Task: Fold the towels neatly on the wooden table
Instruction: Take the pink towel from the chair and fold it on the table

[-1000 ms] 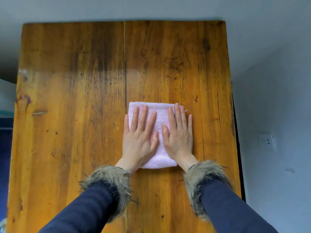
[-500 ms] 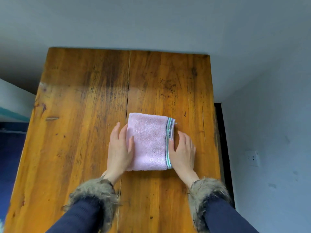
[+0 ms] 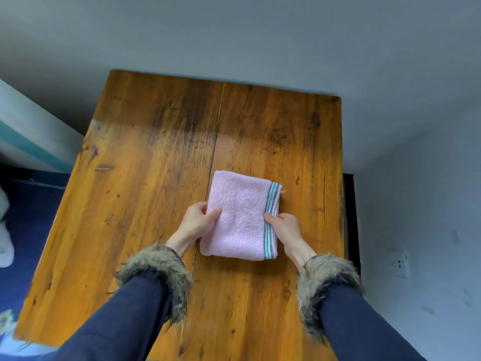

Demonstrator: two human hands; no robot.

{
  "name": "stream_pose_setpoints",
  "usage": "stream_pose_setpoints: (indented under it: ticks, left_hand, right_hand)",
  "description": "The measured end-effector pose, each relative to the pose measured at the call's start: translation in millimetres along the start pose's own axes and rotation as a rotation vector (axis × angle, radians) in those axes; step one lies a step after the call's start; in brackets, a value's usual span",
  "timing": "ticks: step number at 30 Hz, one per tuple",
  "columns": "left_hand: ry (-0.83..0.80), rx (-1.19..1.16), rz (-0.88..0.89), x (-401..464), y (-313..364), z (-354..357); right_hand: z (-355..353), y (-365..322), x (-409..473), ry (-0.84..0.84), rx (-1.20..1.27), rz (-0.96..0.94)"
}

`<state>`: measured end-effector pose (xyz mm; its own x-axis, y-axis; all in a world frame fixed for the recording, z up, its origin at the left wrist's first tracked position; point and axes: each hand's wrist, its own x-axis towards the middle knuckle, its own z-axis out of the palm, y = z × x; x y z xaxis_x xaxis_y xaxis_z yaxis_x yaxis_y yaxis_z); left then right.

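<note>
A pink towel (image 3: 240, 217), folded into a small rectangle with a green and grey striped band along its right edge, lies near the middle of the wooden table (image 3: 145, 178). My left hand (image 3: 199, 221) grips the towel's left edge, thumb on top and fingers curled under it. My right hand (image 3: 285, 226) pinches the right edge at the striped band, thumb on top. Both wrists come out of dark sleeves with fur cuffs.
Grey walls stand behind and to the right of the table, with a wall socket (image 3: 398, 264) low on the right. A dark gap (image 3: 351, 217) runs along the table's right edge. Blue floor (image 3: 28, 217) lies to the left.
My hands went from pressing flat on top of the towel, to resting beside it, to gripping its left and right edges. The camera view has pulled back and tilted up.
</note>
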<state>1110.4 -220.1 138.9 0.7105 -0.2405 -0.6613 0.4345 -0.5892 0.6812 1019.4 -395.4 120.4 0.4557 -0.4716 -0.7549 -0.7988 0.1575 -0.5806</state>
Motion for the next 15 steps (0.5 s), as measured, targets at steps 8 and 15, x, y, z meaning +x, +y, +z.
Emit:
stream_pose_setpoints:
  ticks: [8,15]
  left_hand:
    - [-0.108,-0.228,-0.108,-41,-10,-16]
    - [0.013,-0.460,-0.152,-123,-49,-80]
  right_hand:
    - [-15,-10,-29,-0.114,-0.045,-0.126]
    - [19,-43,-93,-0.381,-0.268,-0.261]
